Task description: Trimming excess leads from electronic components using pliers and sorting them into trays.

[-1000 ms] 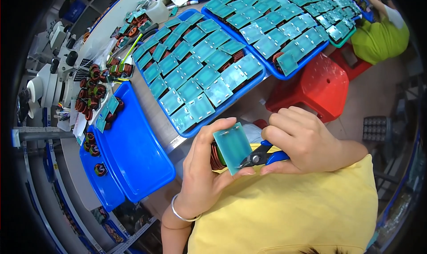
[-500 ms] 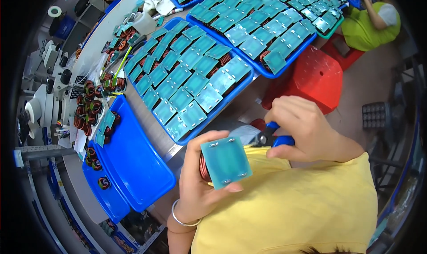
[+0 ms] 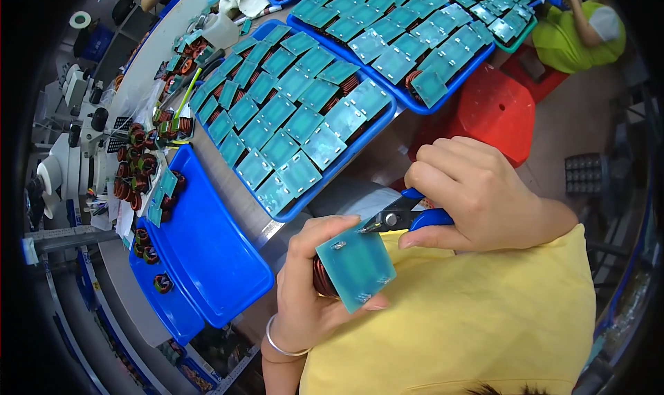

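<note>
In my left hand [image 3: 304, 284] is a toroidal coil [image 3: 323, 277] of copper wire, fixed to a square teal circuit board [image 3: 360, 267]. The board's face is turned up, with silvery metal pins near its corners. My right hand [image 3: 470, 194] grips wire cutters [image 3: 408, 215] with blue handles. Their dark jaws are at the upper edge of the board, by one of the pins. Whether the blades touch that pin is too small to tell.
Blue trays [image 3: 294, 219] full of similar boards on coils cover the table beyond my hands. A blue tray [image 3: 221, 257] stands at left, beside loose coils [image 3: 135, 163]. A red stool [image 3: 494, 115] is at right; farther back sits a person in a yellow-green vest [image 3: 581, 42].
The wire cutters have moved left, and their jaws have come to the board's upper edge. My left hand has tilted the board a little.
</note>
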The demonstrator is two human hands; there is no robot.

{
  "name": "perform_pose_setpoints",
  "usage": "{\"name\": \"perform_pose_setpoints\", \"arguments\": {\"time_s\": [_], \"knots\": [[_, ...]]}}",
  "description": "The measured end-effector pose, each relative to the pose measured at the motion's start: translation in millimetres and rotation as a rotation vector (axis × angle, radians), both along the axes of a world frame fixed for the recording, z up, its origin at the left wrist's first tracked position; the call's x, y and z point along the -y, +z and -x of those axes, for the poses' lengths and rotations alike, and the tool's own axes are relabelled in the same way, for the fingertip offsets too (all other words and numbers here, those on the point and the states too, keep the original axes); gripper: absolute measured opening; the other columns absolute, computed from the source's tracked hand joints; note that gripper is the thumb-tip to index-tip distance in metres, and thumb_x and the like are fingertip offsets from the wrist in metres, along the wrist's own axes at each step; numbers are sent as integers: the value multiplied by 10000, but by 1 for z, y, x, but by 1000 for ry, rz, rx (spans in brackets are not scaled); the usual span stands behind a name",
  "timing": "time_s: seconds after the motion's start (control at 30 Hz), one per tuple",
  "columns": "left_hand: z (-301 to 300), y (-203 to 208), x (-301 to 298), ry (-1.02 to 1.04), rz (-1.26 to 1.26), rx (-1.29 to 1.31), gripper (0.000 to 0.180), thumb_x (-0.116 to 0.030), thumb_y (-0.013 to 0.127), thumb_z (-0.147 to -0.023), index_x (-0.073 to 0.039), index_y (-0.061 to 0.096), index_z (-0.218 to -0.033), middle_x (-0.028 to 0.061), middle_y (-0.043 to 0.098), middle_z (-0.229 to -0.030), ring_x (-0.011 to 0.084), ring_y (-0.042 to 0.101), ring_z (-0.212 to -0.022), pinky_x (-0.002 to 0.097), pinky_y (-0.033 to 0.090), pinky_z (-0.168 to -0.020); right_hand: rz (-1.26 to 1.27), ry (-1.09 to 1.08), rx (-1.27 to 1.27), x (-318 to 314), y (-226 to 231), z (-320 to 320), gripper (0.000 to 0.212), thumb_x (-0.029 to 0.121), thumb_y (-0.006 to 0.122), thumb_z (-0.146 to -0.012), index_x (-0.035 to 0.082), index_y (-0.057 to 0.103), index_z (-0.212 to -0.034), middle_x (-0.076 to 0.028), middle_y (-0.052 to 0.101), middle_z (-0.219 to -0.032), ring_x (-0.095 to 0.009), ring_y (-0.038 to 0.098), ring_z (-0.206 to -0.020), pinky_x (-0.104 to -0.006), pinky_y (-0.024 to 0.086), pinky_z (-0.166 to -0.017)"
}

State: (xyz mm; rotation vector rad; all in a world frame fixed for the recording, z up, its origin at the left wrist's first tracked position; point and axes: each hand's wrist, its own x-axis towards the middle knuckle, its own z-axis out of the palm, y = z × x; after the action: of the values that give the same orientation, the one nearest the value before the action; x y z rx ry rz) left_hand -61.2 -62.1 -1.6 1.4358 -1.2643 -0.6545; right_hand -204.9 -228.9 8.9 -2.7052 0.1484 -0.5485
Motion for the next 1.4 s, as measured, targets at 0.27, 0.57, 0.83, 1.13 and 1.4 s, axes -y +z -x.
{"name": "perform_pose_setpoints", "arguments": {"time_s": [0.27, 0.57, 0.83, 1.13, 1.4], "knots": [[-1, 4, 8, -62, 53, 136, 681, -261, 795, -595, 28, 455, -1110, 157, 548, -976, 253, 556, -815, 295, 454, -701, -38, 49, -69, 3, -7, 4, 470, 458, 613, -726, 19, 447, -766, -102, 416, -679, -273, 445, -606, -346, 379, -540], [5, 2, 19, -114, -115, 46, 630, -213, 796, -598, 11, 473, -1090, 117, 529, -918, 218, 532, -758, 264, 441, -669, -222, 14, -61, 5, -32, 13, 478, 465, 610, -734, 14, 454, -774, -113, 456, -709, -281, 490, -626, -352, 398, -532], [8, -2, 17, -118, -93, 33, 649, -223, 794, -598, -3, 462, -1110, 113, 522, -910, 213, 523, -753, 271, 433, -667, -126, -24, 46, 0, -22, 13, 495, 481, 610, -726, 11, 470, -793, -107, 462, -726, -280, 493, -638, -347, 399, -558], [7, 0, 18, -126, -86, 69, 638, -216, 789, -603, 4, 465, -1106, 127, 520, -898, 223, 526, -746, 270, 436, -647, -126, 4, -9, 0, -16, 11, 477, 457, 628, -717, 16, 464, -795, -105, 464, -729, -283, 494, -645, -355, 405, -562], [5, 13, 25, -169, -128, 250, 606, -193, 776, -622, 18, 463, -1096, 135, 512, -891, 239, 533, -722, 287, 449, -622, -139, -1, -25, -2, -28, 13, 471, 444, 644, -708, 19, 453, -778, -108, 450, -696, -285, 492, -627, -354, 403, -536]]}}
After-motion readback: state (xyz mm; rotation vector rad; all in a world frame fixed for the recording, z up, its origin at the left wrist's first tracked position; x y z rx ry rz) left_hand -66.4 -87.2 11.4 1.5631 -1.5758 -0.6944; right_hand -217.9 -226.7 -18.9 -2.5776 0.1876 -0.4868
